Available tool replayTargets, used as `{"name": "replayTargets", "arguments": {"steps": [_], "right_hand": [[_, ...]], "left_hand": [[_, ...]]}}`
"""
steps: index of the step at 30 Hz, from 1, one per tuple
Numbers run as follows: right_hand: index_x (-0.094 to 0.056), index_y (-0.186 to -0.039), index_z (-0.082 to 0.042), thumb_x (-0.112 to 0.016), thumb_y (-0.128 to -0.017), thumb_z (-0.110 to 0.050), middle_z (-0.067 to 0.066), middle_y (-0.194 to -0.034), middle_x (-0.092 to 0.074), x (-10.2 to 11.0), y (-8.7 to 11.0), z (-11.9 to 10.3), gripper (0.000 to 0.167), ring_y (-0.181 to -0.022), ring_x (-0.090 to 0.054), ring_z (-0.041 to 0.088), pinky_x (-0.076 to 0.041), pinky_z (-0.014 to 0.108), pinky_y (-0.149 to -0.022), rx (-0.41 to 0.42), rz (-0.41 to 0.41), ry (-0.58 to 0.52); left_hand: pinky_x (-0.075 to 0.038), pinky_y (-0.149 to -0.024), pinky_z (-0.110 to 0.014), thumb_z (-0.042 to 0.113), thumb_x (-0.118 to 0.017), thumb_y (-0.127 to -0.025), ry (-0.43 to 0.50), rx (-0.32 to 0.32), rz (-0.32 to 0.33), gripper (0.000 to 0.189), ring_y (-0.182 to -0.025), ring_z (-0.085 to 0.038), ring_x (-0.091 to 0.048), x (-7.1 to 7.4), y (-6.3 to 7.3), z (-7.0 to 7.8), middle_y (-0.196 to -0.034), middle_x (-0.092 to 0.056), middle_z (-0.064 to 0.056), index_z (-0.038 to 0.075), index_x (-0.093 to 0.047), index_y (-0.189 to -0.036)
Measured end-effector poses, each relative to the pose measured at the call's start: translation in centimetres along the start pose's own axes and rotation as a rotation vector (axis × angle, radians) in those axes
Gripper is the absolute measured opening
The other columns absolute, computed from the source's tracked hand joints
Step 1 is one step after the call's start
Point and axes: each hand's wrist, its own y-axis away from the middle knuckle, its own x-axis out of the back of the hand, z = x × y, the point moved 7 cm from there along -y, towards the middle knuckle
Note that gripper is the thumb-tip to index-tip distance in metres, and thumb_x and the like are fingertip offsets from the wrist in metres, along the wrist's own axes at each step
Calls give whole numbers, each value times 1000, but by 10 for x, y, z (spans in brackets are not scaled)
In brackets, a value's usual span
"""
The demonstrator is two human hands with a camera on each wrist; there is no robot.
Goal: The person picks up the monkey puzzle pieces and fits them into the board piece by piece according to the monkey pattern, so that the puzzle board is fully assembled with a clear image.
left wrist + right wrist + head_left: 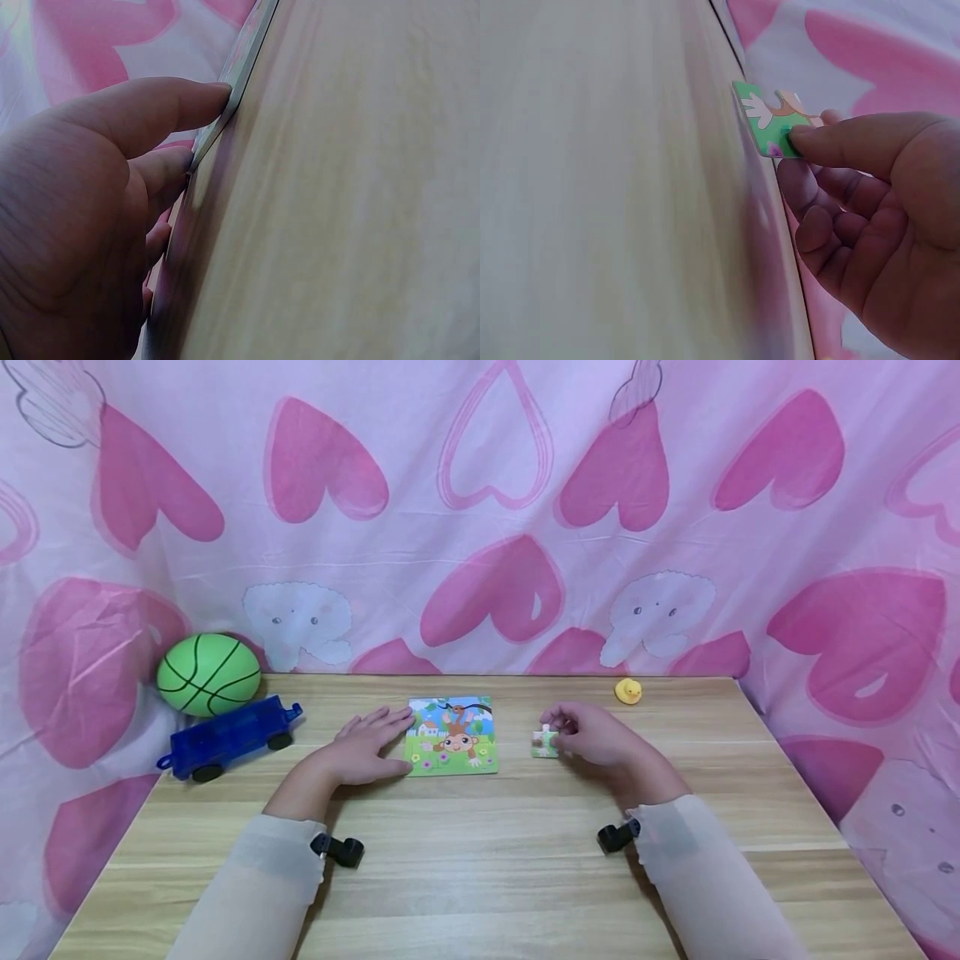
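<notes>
Left hand [367, 747]: flat on the desk [480, 877], fingers straight, tips pressed against the left edge of the monkey puzzle board [452, 735], bracing it; grips nothing. Right hand [596, 737]: thumb and fingers pinch one loose puzzle piece [545, 743], which rests at desk level just right of the board, apart from it. Progress, as judged: the board picture looks nearly whole, with the held piece not yet seated, so fitting it remains. Left wrist view: shows the thumb [172, 105] and a fingertip butting the board's thin edge, a contact the head view only hints at. Right wrist view: shows the thumb pressing the piece's green printed face with a white flower, detail too small in the head view. Head view only: green ball [208, 673], blue toy wagon [228, 739], yellow duck [628, 691], pink heart-print cloth [480, 510] behind.
</notes>
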Motion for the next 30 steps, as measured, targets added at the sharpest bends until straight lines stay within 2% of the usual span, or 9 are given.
{"name": "replayTargets", "arguments": {"steps": [8, 18, 22, 30], "right_hand": [[-69, -130, -17, -68, -101, -10, 2, -111, -68, -19, -16, -42, 30, -101, -60, 22, -56, 34, -84, 60, -42, -33], [-70, -127, -20, -71, -100, -12, 1, -107, -69, -42, -35, -74, 28, -99, -61, 22, -56, 36, -85, 121, -72, -88], [-71, -126, -19, -71, -101, -10, 1, -109, -68, -53, -42, -82, 27, -100, -62, 22, -56, 34, -86, 138, -90, -110], [-71, -124, -16, -72, -99, -3, 3, -111, -67, -72, -46, -76, 28, -101, -60, 21, -54, 30, -87, 121, -121, -134]], "left_hand": [[1, -133, -73, 57, -69, -95, 5, -2, 7, 91, -170, -39, -6, 0, 0, 1, -181, -22, 1, 28, -29, -171], [1, -133, -73, 58, -68, -95, 6, -3, 0, 91, -170, -39, -5, -1, 0, -1, -181, -21, 1, 29, -28, -171], [1, -133, -73, 58, -68, -95, 5, -3, -2, 91, -170, -39, -5, -1, 0, -2, -181, -21, 1, 29, -28, -171], [1, -133, -73, 59, -68, -95, -2, -1, -2, 92, -170, -38, -4, -1, 0, -2, -182, -20, 2, 30, -27, -171]]}}
